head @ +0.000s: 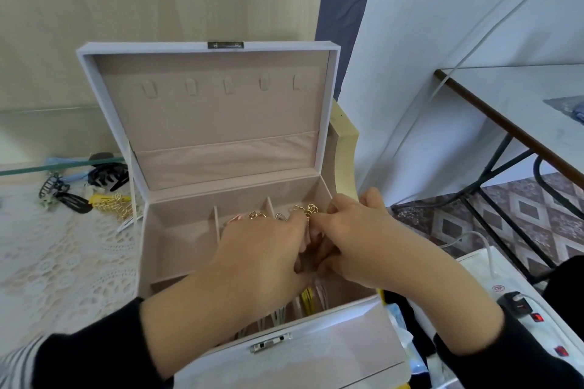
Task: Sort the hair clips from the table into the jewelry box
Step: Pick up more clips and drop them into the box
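Lace tablecloth (47,262) is covering the table, with a pale wood panel behind it. I'm working over the jewelry box (316,357), which is sitting open in front of me. Its lid (205,110) is standing upright at the back and blocking the view behind it.

My left hand (262,249) and right hand (357,243) are meeting over the box's back right compartment. Both sets of fingers are curling in and pinching a gold clip (308,210) between the tips. Its looped wire top is sticking up above my fingers, just over the divider. My hands are covering most of that compartment, so what's lying under them isn't visible.

A second gold piece (256,215) is peeking out of the middle back compartment, right against my left knuckles. Yellow clips (307,300) are lying in the front section beneath my wrists, next to some pale ones that are too blurred to make out. The back left compartment is showing only its pink lining.

Left of the box, more clips are waiting on the cloth:
- a black claw clip (107,175)
- a dark claw clip (52,185)
- a black snap clip (76,202)
- a bunch of gold pins (115,204) on a yellow card

They're sitting partly under a glass shelf edge (57,164).

On the right, a power strip (518,303) with red switches is lying near my right sleeve. A side table (505,104) is standing further off.
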A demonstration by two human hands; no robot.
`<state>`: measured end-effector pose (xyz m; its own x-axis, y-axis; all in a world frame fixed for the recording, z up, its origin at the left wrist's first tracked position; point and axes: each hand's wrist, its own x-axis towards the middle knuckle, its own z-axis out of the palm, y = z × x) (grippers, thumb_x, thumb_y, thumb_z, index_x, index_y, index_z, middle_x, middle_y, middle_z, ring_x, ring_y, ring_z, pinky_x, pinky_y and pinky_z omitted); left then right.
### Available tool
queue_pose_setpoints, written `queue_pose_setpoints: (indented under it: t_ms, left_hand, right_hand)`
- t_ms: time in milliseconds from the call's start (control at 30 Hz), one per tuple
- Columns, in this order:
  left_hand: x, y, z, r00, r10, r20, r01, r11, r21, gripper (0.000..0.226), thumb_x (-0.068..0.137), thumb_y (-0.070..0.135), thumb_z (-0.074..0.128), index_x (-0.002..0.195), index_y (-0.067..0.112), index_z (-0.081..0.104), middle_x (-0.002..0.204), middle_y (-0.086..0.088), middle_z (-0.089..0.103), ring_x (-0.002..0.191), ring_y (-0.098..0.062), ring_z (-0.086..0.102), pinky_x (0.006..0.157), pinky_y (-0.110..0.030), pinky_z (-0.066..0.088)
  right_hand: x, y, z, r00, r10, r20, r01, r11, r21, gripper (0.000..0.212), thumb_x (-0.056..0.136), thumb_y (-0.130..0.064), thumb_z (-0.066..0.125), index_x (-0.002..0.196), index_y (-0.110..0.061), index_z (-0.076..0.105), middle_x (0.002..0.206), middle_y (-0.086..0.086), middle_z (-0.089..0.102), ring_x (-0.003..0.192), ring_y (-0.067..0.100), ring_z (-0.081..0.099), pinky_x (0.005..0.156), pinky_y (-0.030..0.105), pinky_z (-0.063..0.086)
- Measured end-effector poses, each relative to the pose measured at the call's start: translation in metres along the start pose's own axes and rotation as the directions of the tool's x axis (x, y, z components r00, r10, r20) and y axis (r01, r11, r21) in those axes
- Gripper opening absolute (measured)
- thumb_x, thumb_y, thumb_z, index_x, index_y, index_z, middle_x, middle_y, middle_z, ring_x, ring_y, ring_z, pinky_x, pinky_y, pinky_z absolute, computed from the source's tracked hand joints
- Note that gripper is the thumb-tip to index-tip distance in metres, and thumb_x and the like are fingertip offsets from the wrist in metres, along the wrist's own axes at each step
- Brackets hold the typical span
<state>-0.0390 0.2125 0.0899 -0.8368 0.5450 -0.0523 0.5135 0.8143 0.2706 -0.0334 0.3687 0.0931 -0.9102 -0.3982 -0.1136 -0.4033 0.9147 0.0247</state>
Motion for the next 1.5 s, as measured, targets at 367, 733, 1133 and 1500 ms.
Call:
queue_pose_setpoints:
  t_ms: [367, 733, 1133, 1500]
  left_hand:
    - [-0.02, -0.018, -0.015, 0.947, 0.044, -0.317, -0.055, 0.998, -0.027, 0.01, 0.09, 0.046, 0.044, 0.094, 0.037, 0.044, 0.079, 0.017, 0.056, 0.078, -0.006, 0.052, 0.073, -0.03, 0.037]
    - [-0.081, -0.085, -0.02, 0.651, -0.111, -0.751, -0.053, 0.98, -0.191, 0.016, 0.092, 0.021, 0.05, 0.103, 0.015, 0.061, 0.105, 0.007, 0.06, 0.101, -0.014, 0.058, 0.082, -0.039, 0.048]
    - [-0.148, -0.206, 0.012, 0.537, -0.484, -0.691, 0.405, 0.866, -0.293, 0.031, 0.085, 0.021, 0.042, 0.109, 0.02, 0.062, 0.115, 0.005, 0.064, 0.104, -0.015, 0.058, 0.074, -0.027, 0.043]
    - [-0.142, -0.278, 0.031, 0.498, -0.608, -0.618, 0.717, 0.689, -0.101, 0.06, 0.082, 0.041, 0.033, 0.126, 0.01, 0.06, 0.136, -0.018, 0.054, 0.129, -0.039, 0.046, 0.105, -0.057, 0.032]
  right_hand:
    - [-0.005, 0.005, -0.02, 0.99, 0.056, -0.13, -0.012, 0.948, 0.317, 0.017, 0.09, -0.021, 0.055, 0.105, -0.03, 0.054, 0.097, -0.021, 0.064, 0.101, 0.004, 0.048, 0.092, 0.032, 0.034]
    - [0.024, -0.086, -0.031, 0.834, 0.28, -0.475, 0.169, 0.69, 0.703, 0.011, 0.09, -0.013, 0.058, 0.095, -0.022, 0.06, 0.086, -0.014, 0.063, 0.078, 0.005, 0.06, 0.063, 0.015, 0.048]
    - [0.084, -0.257, -0.01, 0.899, 0.145, -0.414, 0.2, 0.704, 0.681, 0.031, 0.094, -0.009, 0.042, 0.123, -0.005, 0.05, 0.124, 0.011, 0.048, 0.112, 0.025, 0.047, 0.09, 0.026, 0.036]
    - [0.17, -0.294, 0.055, 0.794, 0.394, -0.463, -0.253, 0.907, 0.338, 0.048, 0.064, -0.027, 0.08, 0.108, -0.011, 0.071, 0.114, 0.004, 0.067, 0.104, 0.029, 0.061, 0.08, 0.039, 0.052]
